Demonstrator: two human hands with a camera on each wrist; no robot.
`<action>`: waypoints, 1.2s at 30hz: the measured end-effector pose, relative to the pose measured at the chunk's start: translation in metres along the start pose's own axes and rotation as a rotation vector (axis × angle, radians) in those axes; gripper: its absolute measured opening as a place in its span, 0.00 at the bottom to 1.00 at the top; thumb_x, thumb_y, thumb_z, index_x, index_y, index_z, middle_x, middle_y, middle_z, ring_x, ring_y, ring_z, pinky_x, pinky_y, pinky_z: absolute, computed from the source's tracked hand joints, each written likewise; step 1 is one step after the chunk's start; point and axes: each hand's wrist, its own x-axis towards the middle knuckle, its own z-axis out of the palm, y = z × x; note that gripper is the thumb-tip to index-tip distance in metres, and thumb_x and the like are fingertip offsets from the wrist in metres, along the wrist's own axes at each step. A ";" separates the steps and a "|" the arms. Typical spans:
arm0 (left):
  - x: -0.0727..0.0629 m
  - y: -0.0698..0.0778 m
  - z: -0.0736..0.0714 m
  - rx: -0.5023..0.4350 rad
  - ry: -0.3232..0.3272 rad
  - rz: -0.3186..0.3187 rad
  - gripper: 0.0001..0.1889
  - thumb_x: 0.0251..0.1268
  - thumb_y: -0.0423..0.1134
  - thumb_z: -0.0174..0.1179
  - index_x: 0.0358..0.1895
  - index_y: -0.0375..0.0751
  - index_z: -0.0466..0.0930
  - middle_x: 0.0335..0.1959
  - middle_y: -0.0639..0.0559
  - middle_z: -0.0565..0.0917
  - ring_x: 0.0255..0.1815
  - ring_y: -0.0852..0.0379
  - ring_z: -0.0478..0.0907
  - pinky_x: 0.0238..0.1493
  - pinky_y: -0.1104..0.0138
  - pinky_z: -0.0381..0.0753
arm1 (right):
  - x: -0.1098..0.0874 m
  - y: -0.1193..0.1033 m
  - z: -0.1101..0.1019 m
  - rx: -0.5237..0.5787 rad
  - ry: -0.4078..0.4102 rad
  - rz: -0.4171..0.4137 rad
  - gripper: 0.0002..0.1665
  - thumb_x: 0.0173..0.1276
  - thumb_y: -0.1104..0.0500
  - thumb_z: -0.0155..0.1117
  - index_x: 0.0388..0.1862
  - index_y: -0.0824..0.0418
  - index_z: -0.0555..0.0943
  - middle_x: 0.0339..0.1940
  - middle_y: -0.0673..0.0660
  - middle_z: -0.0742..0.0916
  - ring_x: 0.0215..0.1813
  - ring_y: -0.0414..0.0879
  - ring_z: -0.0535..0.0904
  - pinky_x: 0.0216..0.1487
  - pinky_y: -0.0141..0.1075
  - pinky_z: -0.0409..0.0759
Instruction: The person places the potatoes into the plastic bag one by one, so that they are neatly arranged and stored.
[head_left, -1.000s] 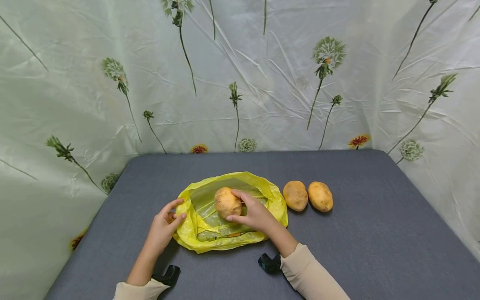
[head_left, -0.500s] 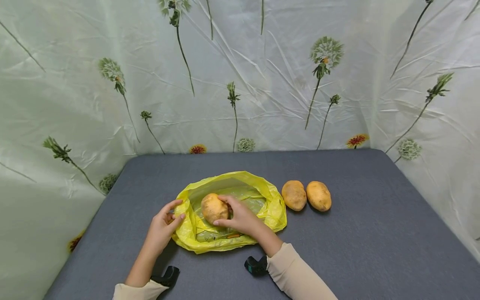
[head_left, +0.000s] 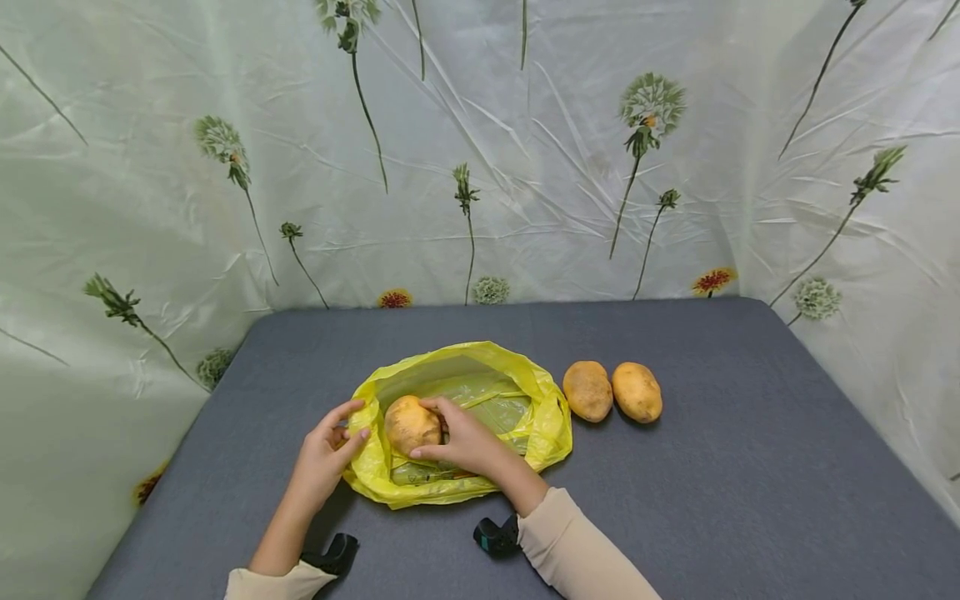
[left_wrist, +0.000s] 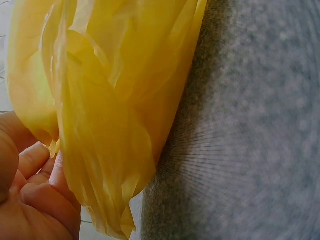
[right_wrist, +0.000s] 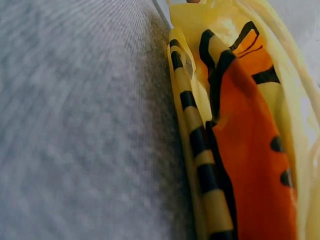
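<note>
A yellow plastic bag lies on the grey table with its mouth spread wide. Inside its left part, my right hand grips a potato from the right side, thumb nearer me and fingers on the far side. At the bag's left rim my left hand pinches the plastic; in the left wrist view that hand shows curled fingers at the folded yellow film. The right wrist view shows only the bag's outside with an orange and black print; the right hand is hidden there.
Two more potatoes, one close by the bag's right edge and another beside it, lie on the grey cloth-covered table. A floral curtain hangs behind and at both sides. Black wrist cameras sit under both forearms.
My right hand has carried the potato leftward and slightly nearer me within the bag. The left hand keeps its place at the left rim. The other two potatoes stay put.
</note>
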 end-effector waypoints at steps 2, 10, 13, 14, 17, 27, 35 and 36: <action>0.000 0.000 0.000 0.001 0.000 -0.001 0.22 0.58 0.32 0.60 0.56 0.38 0.69 0.25 0.46 0.70 0.21 0.62 0.67 0.18 0.70 0.70 | 0.001 -0.001 0.001 -0.016 -0.005 0.002 0.41 0.53 0.46 0.68 0.62 0.59 0.64 0.56 0.57 0.74 0.53 0.44 0.71 0.50 0.36 0.70; 0.000 0.000 -0.001 -0.011 -0.003 0.004 0.22 0.57 0.33 0.60 0.56 0.38 0.69 0.25 0.46 0.70 0.21 0.62 0.67 0.18 0.70 0.70 | 0.001 -0.002 0.001 -0.032 -0.025 -0.009 0.41 0.56 0.43 0.64 0.64 0.57 0.62 0.58 0.56 0.72 0.55 0.44 0.70 0.51 0.37 0.70; 0.000 0.000 -0.001 -0.015 -0.005 0.003 0.22 0.58 0.33 0.60 0.56 0.38 0.69 0.25 0.46 0.71 0.21 0.62 0.67 0.18 0.70 0.70 | 0.000 -0.002 -0.001 -0.019 -0.027 -0.017 0.38 0.60 0.43 0.60 0.65 0.56 0.61 0.59 0.56 0.72 0.54 0.44 0.70 0.51 0.37 0.70; 0.000 0.001 -0.001 -0.017 -0.006 0.001 0.22 0.58 0.33 0.60 0.56 0.38 0.69 0.25 0.46 0.71 0.21 0.62 0.67 0.18 0.69 0.70 | 0.000 -0.003 -0.001 -0.019 -0.025 -0.019 0.37 0.61 0.43 0.58 0.65 0.56 0.61 0.59 0.56 0.71 0.55 0.44 0.70 0.51 0.37 0.69; -0.001 0.001 -0.001 -0.016 -0.007 -0.010 0.22 0.58 0.34 0.60 0.57 0.38 0.69 0.25 0.46 0.71 0.21 0.62 0.67 0.18 0.69 0.70 | -0.001 -0.005 -0.004 -0.016 -0.021 -0.025 0.36 0.63 0.43 0.55 0.66 0.56 0.61 0.61 0.55 0.70 0.56 0.44 0.69 0.53 0.39 0.68; -0.001 0.001 -0.002 -0.016 -0.012 -0.028 0.22 0.58 0.33 0.60 0.57 0.38 0.68 0.25 0.45 0.71 0.21 0.61 0.67 0.18 0.69 0.70 | -0.007 -0.012 -0.012 -0.018 0.015 -0.061 0.34 0.66 0.40 0.49 0.67 0.53 0.60 0.65 0.50 0.66 0.65 0.46 0.60 0.60 0.44 0.61; -0.001 0.002 -0.001 -0.022 -0.008 -0.016 0.22 0.58 0.33 0.60 0.56 0.38 0.69 0.26 0.45 0.71 0.22 0.62 0.68 0.19 0.70 0.70 | -0.012 -0.016 -0.024 -0.016 0.063 -0.109 0.33 0.67 0.41 0.47 0.69 0.46 0.56 0.66 0.48 0.65 0.66 0.45 0.58 0.59 0.46 0.61; -0.001 0.001 -0.001 -0.019 -0.008 -0.015 0.22 0.58 0.33 0.60 0.56 0.38 0.69 0.26 0.45 0.70 0.22 0.62 0.67 0.19 0.70 0.70 | -0.013 -0.017 -0.025 -0.018 0.068 -0.108 0.33 0.67 0.40 0.47 0.69 0.45 0.55 0.66 0.48 0.64 0.66 0.45 0.58 0.59 0.47 0.61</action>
